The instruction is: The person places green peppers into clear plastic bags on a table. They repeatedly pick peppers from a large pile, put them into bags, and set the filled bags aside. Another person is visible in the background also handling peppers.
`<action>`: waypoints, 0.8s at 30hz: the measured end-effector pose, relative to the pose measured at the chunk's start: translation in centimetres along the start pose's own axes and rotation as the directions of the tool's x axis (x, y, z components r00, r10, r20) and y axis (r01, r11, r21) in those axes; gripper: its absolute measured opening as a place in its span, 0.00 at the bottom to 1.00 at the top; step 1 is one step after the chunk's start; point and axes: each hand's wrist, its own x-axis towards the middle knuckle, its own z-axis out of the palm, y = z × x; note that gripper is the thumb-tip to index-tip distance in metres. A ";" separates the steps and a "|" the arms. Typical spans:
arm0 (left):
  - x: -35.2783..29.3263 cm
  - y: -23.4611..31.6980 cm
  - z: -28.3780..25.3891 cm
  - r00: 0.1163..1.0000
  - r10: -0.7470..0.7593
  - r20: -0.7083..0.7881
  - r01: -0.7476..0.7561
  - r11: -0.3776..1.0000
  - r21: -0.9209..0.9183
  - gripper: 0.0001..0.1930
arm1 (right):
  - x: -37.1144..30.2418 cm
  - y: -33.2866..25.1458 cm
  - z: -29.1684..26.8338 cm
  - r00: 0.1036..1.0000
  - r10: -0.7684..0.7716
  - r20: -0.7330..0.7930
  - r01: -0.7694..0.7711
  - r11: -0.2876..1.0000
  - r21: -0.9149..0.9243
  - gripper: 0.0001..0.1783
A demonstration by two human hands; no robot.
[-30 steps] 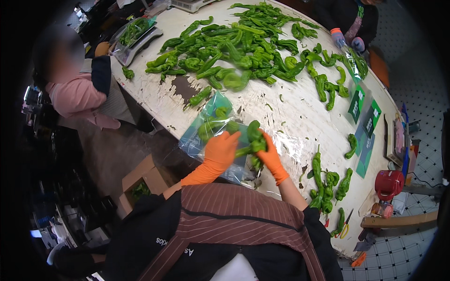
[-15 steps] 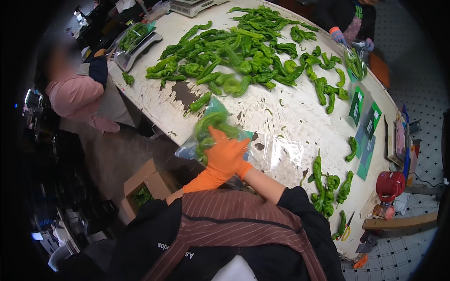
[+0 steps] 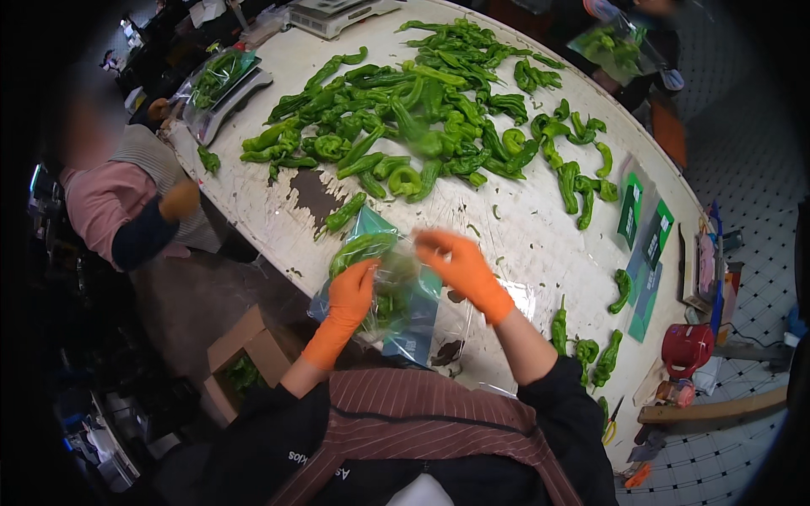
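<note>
A clear plastic bag point(image 3: 411, 325) with green peppers point(image 3: 369, 247) inside lies near the table's front-left edge, just in front of me. My left hand point(image 3: 346, 302), in an orange glove, pinches the bag's left side. On the other side my right hand point(image 3: 461, 268), gloved in orange too, has its fingers curled on the upper right part of the film. The bag's middle is blurred between the hands. A single green pepper point(image 3: 345, 214) rests on the table just beyond it.
A large pile of green peppers point(image 3: 422, 110) covers the far table point(image 3: 523, 244). Flat bags point(image 3: 645, 270) lie at right, near scissors point(image 3: 613, 422) and a red object point(image 3: 685, 350). Scales point(image 3: 333, 15) stand at the back. A cardboard box point(image 3: 253, 346) is below left. Co-workers stand both sides.
My hands, close together over the bag before, are now apart at its two sides. The left co-worker's arm has swung down from the scale; the right co-worker's filled bag is lifted and tilted.
</note>
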 end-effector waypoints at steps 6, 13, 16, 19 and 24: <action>0.5 0.8 0.3 1.000 0.028 -0.001 -0.028 0.998 0.054 0.08 | 13.9 8.4 -0.2 0.976 0.008 -0.218 -0.113 0.873 -0.474 0.48; 0.4 0.7 0.4 0.999 0.033 -0.044 -0.030 0.997 0.078 0.07 | 14.4 10.7 6.3 0.941 -0.277 -0.194 0.064 0.710 -0.702 0.43; 0.7 0.5 0.6 0.998 0.044 -0.053 -0.040 0.998 0.057 0.07 | 11.3 12.3 5.2 0.933 -0.333 -0.134 0.217 0.822 -0.526 0.37; 0.7 0.4 0.7 0.998 0.037 -0.042 -0.035 0.998 0.052 0.08 | 8.4 14.5 2.7 0.916 -0.362 -0.171 0.267 0.871 -0.413 0.33; 0.9 0.9 0.5 0.999 0.032 -0.038 -0.031 0.999 0.030 0.08 | 9.3 14.2 -4.6 0.915 -0.381 -0.135 0.254 0.802 -0.541 0.41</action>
